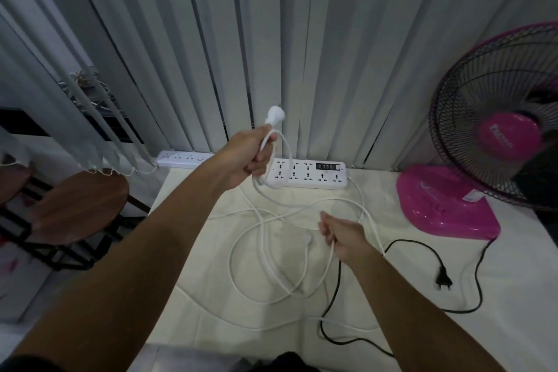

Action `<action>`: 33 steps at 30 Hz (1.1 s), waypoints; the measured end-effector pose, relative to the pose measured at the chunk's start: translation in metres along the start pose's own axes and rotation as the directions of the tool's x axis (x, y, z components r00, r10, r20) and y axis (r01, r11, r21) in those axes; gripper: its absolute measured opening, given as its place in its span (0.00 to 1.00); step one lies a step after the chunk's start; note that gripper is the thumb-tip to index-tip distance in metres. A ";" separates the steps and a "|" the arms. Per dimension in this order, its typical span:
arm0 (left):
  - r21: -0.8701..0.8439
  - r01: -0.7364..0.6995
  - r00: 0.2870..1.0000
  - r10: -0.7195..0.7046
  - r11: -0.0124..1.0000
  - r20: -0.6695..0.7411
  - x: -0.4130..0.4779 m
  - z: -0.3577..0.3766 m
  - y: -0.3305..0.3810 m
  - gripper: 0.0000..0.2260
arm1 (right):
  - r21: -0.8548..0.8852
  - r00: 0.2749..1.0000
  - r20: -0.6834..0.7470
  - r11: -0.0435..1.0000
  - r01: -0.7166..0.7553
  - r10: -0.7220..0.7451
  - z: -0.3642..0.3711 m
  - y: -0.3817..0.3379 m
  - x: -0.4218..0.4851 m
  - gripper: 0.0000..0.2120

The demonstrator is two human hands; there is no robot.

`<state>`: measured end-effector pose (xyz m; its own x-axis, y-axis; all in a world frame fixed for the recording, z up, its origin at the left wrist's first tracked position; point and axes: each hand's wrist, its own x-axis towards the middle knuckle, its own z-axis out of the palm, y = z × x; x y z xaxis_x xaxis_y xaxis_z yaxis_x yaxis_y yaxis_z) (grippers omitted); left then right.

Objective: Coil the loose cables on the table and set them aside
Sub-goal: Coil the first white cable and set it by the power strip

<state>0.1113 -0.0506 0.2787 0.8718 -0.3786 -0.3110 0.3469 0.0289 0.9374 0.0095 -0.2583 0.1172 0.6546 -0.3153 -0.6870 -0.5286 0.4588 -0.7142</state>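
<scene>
White power cable (265, 254) sprawls in loose, overlapping loops across the cream table (211, 326), running from the white multi-socket power strip (311, 174) that lies along the table's far edge, against the grey vertical blinds (332, 39).

Head view: your left hand (250, 157) is raised above the strip and clenched around the cable near its end, so that the white plug (275, 114) stands up just above your fist and one small loop hangs down from it in front of the strip. Your right hand (341, 234) is lower, near the table surface, clenched around another stretch of the same white cable, which passes through the fist and continues down toward the loops on the table.

A black cable (480, 287) leaves the pink fan base (447, 205) on your right, curves across the table and ends in a black two-pin plug (443, 279) lying flat, apart from both hands; another black stretch (332, 305) crosses the white loops beside your right forearm. The fan's dark grille (495, 130) stands at the right edge. A second white power strip (184, 158) lies at the far left corner, and a round wooden stool (81, 205) stands beside the table on your left.
</scene>
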 end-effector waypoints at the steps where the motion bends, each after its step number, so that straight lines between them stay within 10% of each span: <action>1: 0.059 0.021 1.000 -0.021 0.998 -0.015 -0.001 0.000 -0.006 0.16 | 0.056 1.000 -0.007 0.998 0.029 -0.029 0.005 -0.014 0.000 0.08; 6: 0.227 0.069 0.996 -0.052 0.971 -0.079 -0.004 0.011 -0.045 0.21 | -0.039 0.959 0.107 0.963 0.268 -0.262 0.037 -0.071 -0.023 0.04; 12: -0.098 0.115 0.990 -0.122 0.988 -0.067 -0.001 0.022 -0.072 0.18 | -0.309 0.783 0.394 0.733 0.606 -0.482 0.073 -0.061 -0.053 0.11; 20: -0.488 0.112 0.985 -0.161 0.865 -0.058 0.010 0.014 -0.066 0.14 | -0.369 0.653 0.230 0.556 0.745 -0.722 0.076 -0.007 -0.055 0.12; 26: -0.686 0.055 0.986 -0.146 0.726 -0.075 0.013 0.001 -0.063 0.12 | -0.458 0.656 0.334 0.492 0.740 -0.677 0.056 0.014 -0.039 0.21; 33: -0.749 0.064 0.981 -0.180 0.659 -0.075 0.023 -0.015 -0.044 0.15 | -0.646 0.719 0.457 0.360 0.673 -0.524 0.034 0.043 -0.007 0.10</action>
<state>0.1218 -0.0465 0.2279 0.8184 -0.3068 -0.4859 0.5435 0.6879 0.4811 0.0001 -0.2076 0.0959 0.9944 -0.0880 -0.0581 -0.0987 -0.5832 -0.8063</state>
